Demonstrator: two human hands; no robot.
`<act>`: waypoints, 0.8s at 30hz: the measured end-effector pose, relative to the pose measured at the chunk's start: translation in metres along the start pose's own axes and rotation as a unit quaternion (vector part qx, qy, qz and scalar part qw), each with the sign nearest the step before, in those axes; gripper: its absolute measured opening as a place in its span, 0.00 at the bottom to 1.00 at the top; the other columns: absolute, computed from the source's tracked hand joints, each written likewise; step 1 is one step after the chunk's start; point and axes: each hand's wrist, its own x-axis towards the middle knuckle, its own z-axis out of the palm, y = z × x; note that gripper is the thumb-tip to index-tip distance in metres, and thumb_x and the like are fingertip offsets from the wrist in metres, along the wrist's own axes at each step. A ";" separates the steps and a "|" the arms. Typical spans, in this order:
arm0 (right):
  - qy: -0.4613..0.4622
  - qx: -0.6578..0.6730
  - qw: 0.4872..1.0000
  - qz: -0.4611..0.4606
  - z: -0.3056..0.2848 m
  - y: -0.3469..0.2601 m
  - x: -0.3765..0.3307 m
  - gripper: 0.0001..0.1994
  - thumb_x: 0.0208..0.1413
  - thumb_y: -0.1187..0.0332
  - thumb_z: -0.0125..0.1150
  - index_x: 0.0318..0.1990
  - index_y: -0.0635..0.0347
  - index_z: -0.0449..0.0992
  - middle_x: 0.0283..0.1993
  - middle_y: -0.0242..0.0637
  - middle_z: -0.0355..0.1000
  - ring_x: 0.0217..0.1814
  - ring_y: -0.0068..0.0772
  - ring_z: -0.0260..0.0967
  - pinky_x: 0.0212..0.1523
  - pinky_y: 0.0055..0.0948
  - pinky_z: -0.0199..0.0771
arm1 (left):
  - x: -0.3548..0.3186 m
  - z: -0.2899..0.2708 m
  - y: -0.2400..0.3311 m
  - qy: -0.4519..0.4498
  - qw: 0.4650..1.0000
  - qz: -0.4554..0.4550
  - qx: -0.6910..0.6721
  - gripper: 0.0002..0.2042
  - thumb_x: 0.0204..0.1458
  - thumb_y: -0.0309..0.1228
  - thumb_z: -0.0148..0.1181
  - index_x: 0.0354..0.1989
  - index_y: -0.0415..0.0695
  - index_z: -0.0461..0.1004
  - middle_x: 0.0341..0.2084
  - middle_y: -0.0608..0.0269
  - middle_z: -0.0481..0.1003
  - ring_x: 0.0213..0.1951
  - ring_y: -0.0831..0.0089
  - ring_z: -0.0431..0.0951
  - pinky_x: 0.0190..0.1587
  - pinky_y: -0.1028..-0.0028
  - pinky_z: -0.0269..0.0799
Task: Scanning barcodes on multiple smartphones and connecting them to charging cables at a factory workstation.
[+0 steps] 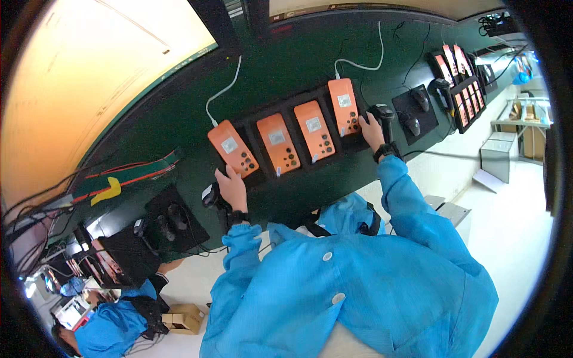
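Four orange phones lie back up in a row on a black tray [287,107], each with a pale label and dark camera rings. My left hand [231,188] is at the lower end of the leftmost phone [231,148], its fingers stretched toward that edge and apart. At the lower right edge of the rightmost phone [344,106], my right hand [372,132] reaches with fingers extended. White cables run into the top ends of these two phones. Between them lie the second phone [277,143] and the third phone [314,130], with neither hand on them.
Beside my hands stand a left barcode scanner [211,196] and a right barcode scanner [384,113]. A large lit screen [101,77] fills the upper left. Computer mice [412,124] rest on a dark mat at right. Another tray of phones [468,101] lies beyond. A co-worker [110,328] is at lower left.
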 end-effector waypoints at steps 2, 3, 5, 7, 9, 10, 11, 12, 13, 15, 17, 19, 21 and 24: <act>-0.020 0.015 0.999 -0.022 -0.005 0.026 -0.009 0.28 0.57 0.53 0.51 0.59 0.62 0.62 0.53 0.60 0.67 0.58 0.57 0.63 0.56 0.40 0.63 | -0.016 -0.004 -0.004 -0.008 1.000 -0.005 -0.029 0.29 0.59 0.45 0.45 0.60 0.32 0.55 0.51 0.34 0.66 0.49 0.41 0.69 0.48 0.57 0.67; -0.029 0.033 0.999 -0.017 -0.007 0.041 -0.018 0.28 0.57 0.54 0.52 0.60 0.63 0.62 0.54 0.61 0.67 0.59 0.56 0.63 0.56 0.39 0.63 | -0.028 -0.008 -0.010 -0.009 1.000 -0.010 -0.013 0.27 0.60 0.44 0.44 0.59 0.33 0.56 0.50 0.35 0.67 0.48 0.42 0.71 0.47 0.57 0.69; -0.012 0.031 0.999 -0.021 -0.010 0.042 -0.042 0.26 0.57 0.58 0.54 0.58 0.64 0.64 0.53 0.61 0.67 0.57 0.56 0.64 0.55 0.37 0.64 | -0.048 -0.016 -0.014 -0.010 1.000 -0.018 0.006 0.25 0.61 0.42 0.43 0.58 0.33 0.58 0.49 0.36 0.68 0.47 0.43 0.72 0.46 0.58 0.71; -0.002 0.026 0.999 -0.023 -0.016 0.047 -0.044 0.24 0.57 0.59 0.54 0.58 0.65 0.64 0.52 0.60 0.68 0.56 0.55 0.65 0.54 0.37 0.65 | -0.061 -0.021 -0.004 -0.028 0.988 -0.075 -0.128 0.23 0.62 0.38 0.44 0.58 0.34 0.57 0.46 0.38 0.70 0.42 0.50 0.75 0.36 0.65 0.77; 0.019 0.005 0.998 -0.065 -0.019 0.026 -0.047 0.22 0.58 0.61 0.54 0.56 0.65 0.66 0.48 0.59 0.70 0.53 0.55 0.68 0.51 0.37 0.68 | -0.058 -0.021 -0.004 -0.012 0.985 -0.068 -0.157 0.22 0.62 0.37 0.44 0.58 0.34 0.57 0.45 0.39 0.70 0.40 0.53 0.76 0.32 0.68 0.78; 0.025 0.004 0.998 -0.060 -0.021 0.016 -0.046 0.22 0.58 0.61 0.54 0.56 0.65 0.66 0.48 0.59 0.70 0.53 0.55 0.68 0.51 0.37 0.68 | -0.059 -0.016 -0.002 -0.001 0.980 -0.059 -0.189 0.21 0.61 0.36 0.45 0.58 0.34 0.58 0.44 0.41 0.70 0.39 0.56 0.76 0.29 0.71 0.79; 0.038 0.021 0.997 -0.071 -0.020 0.003 -0.044 0.22 0.58 0.61 0.53 0.55 0.65 0.67 0.47 0.59 0.70 0.52 0.55 0.68 0.49 0.38 0.68 | -0.056 -0.015 0.003 0.004 0.982 -0.042 -0.183 0.22 0.61 0.36 0.45 0.58 0.33 0.58 0.45 0.39 0.70 0.38 0.54 0.77 0.29 0.70 0.78; 0.054 0.037 0.995 -0.081 -0.023 -0.004 -0.038 0.21 0.58 0.61 0.53 0.54 0.65 0.67 0.46 0.60 0.70 0.50 0.56 0.69 0.48 0.38 0.69 | -0.055 -0.013 0.005 -0.002 0.982 -0.037 -0.184 0.22 0.61 0.36 0.45 0.58 0.33 0.58 0.45 0.39 0.70 0.38 0.54 0.77 0.29 0.70 0.78; 0.057 0.006 0.995 -0.086 -0.020 0.008 -0.030 0.20 0.58 0.61 0.52 0.53 0.65 0.68 0.45 0.59 0.70 0.50 0.57 0.68 0.47 0.40 0.70 | -0.053 -0.012 0.009 0.003 0.996 -0.010 -0.089 0.22 0.60 0.35 0.47 0.57 0.30 0.58 0.47 0.36 0.68 0.42 0.48 0.74 0.39 0.64 0.73; 0.026 -0.012 0.997 -0.073 -0.015 0.004 -0.028 0.19 0.59 0.64 0.48 0.54 0.67 0.65 0.47 0.61 0.69 0.51 0.59 0.66 0.51 0.44 0.67 | -0.039 -0.001 -0.019 0.022 0.998 0.050 -0.001 0.23 0.57 0.32 0.50 0.54 0.25 0.59 0.52 0.31 0.64 0.52 0.39 0.64 0.57 0.56 0.59; 0.083 -0.036 0.982 -0.165 -0.003 0.019 -0.037 0.22 0.55 0.70 0.51 0.54 0.76 0.61 0.58 0.65 0.58 0.61 0.61 0.56 0.61 0.43 0.58 | -0.039 0.014 -0.032 0.157 0.974 0.127 0.103 0.22 0.55 0.30 0.51 0.53 0.27 0.61 0.51 0.33 0.63 0.54 0.42 0.62 0.59 0.54 0.55; 0.150 -0.130 0.939 -0.282 0.005 0.010 -0.075 0.23 0.51 0.74 0.52 0.55 0.77 0.59 0.58 0.65 0.58 0.62 0.61 0.55 0.63 0.43 0.56 | -0.071 0.017 -0.011 0.230 0.949 0.181 0.113 0.21 0.54 0.30 0.52 0.54 0.31 0.60 0.54 0.38 0.60 0.56 0.44 0.59 0.59 0.52 0.53; 0.072 0.004 0.938 -0.340 0.008 0.018 -0.119 0.21 0.46 0.74 0.53 0.50 0.74 0.64 0.50 0.59 0.63 0.54 0.58 0.61 0.56 0.43 0.64 | -0.103 0.037 0.007 0.233 0.917 0.316 0.073 0.21 0.56 0.29 0.51 0.55 0.32 0.58 0.54 0.40 0.58 0.55 0.46 0.58 0.57 0.53 0.53; -0.344 0.077 0.820 -0.451 -0.017 0.047 -0.157 0.15 0.51 0.67 0.53 0.45 0.67 0.71 0.45 0.54 0.69 0.48 0.52 0.67 0.50 0.41 0.68 | -0.180 0.079 0.048 0.068 0.942 0.327 -0.048 0.17 0.54 0.27 0.50 0.51 0.32 0.61 0.52 0.41 0.60 0.54 0.48 0.59 0.57 0.54 0.53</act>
